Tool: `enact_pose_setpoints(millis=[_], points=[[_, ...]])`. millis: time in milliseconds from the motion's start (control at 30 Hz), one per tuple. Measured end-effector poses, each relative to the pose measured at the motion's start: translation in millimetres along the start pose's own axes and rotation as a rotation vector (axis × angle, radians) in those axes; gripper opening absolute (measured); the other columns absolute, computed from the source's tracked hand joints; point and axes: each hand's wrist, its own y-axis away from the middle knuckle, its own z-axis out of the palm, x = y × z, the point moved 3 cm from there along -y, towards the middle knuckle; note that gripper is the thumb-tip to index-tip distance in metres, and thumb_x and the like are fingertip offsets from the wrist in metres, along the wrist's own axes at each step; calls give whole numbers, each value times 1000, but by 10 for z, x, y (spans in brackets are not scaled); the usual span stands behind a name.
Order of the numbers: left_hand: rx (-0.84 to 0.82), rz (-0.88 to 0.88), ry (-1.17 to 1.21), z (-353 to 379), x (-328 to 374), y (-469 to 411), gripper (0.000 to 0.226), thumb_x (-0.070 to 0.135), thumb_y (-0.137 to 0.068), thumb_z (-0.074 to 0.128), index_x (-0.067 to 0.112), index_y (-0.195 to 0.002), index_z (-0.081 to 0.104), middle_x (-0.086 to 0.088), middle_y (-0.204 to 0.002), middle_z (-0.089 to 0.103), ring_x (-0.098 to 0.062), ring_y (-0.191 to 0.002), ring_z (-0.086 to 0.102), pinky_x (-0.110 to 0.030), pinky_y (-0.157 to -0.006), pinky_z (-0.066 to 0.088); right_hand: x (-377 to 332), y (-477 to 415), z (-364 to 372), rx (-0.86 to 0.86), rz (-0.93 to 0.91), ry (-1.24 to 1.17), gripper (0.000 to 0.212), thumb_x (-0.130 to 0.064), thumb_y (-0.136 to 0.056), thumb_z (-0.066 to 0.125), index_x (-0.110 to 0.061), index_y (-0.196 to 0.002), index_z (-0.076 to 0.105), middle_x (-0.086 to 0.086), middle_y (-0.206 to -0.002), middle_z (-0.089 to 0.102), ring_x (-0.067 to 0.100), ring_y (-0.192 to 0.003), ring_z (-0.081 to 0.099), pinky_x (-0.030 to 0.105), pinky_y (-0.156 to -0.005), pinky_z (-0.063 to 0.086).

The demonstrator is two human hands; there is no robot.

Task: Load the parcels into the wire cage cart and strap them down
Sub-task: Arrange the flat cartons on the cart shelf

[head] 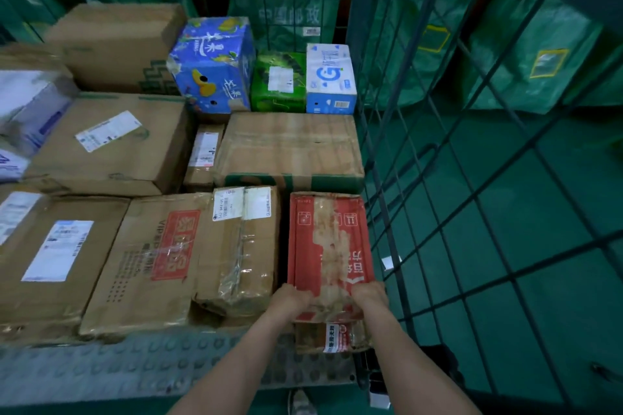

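L hand (291, 300) + R hand (369, 296) both gripping near end of the flat red cardboard parcel w/ torn tape strip (332, 242), fingers curled over its top edge. Parcel lies flat in the front-right corner of the load, long side just beside the green wire mesh cart wall (435, 185). Small taped brown parcel w/ red-white label (337, 335) shows under its near end. To the left, touching or nearly: crumpled brown carton w/ red print + clear tape (188, 256). Behind: wide flat brown carton w/ green band (290, 145).

Deck: grey studded metal plate (168, 364), bare strip at the front edge. Room: green painted floor (539, 229) thru the mesh, white paper scrap (391, 261) on it. Green woven mail sacks (539, 61) stand beyond the cage, right + rear. Light dim.
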Motion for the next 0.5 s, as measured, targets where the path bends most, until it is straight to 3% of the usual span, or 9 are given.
enact_pose_setpoints(millis=[100, 200, 267, 333, 367, 433, 500], points=[[-37, 48, 19, -79, 83, 93, 36, 23, -86, 54, 3, -115, 59, -10, -106, 67, -21, -93, 63, -31, -86, 52, -115, 113, -83, 35, -75, 129, 47, -23, -89, 58, -2, -128, 41, 18, -125, 52, 31, -107, 56, 32, -81, 48], [-29, 100, 49, -159, 141, 173, 14, 14, -93, 49, 10, -92, 62, -1, -82, 65, -14, -73, 63, -25, -64, 50, -233, 222, -134, 69, -152, 184, 50, -30, -90, 57, -3, -129, 42, 18, -126, 51, 31, -113, 53, 31, -87, 47], [-27, 108, 36, -216, 169, 220, 17, 17, -94, 48, 10, -98, 63, -3, -91, 67, -15, -81, 64, -27, -72, 52, -262, 271, -123, 62, -193, 171, 40, -27, -92, 54, -7, -126, 45, 13, -120, 54, 28, -106, 56, 30, -83, 48], [-31, 110, -4, -260, 163, 244, 32, 24, -95, 47, 6, -118, 59, -5, -109, 65, -21, -98, 62, -32, -89, 49, -307, 379, -98, 25, -239, 117, 29, -29, -93, 52, -13, -118, 51, 5, -99, 59, 18, -83, 58, 28, -71, 50], [-11, 107, -12, -318, 170, 312, 35, 26, -95, 47, 4, -122, 56, -5, -113, 61, -22, -102, 59, -29, -90, 47, -346, 407, -70, 4, -260, 99, 28, -31, -93, 52, -15, -116, 51, 4, -98, 61, 18, -83, 60, 29, -74, 51], [41, 105, 0, -433, 171, 454, 33, 22, -97, 46, 1, -121, 56, -9, -114, 59, -26, -105, 56, -21, -76, 43, -445, 469, -28, -33, -279, 94, 37, -26, -92, 52, -15, -127, 48, 8, -117, 60, 25, -101, 61, 35, -89, 51], [106, 119, 47, -570, 101, 531, 34, 22, -97, 46, -1, -121, 56, -11, -121, 59, -24, -100, 56, -23, -71, 41, -580, 614, 21, -46, -353, 175, 23, -15, -93, 45, -10, -115, 45, 9, -115, 59, 24, -94, 61, 26, -82, 49]])
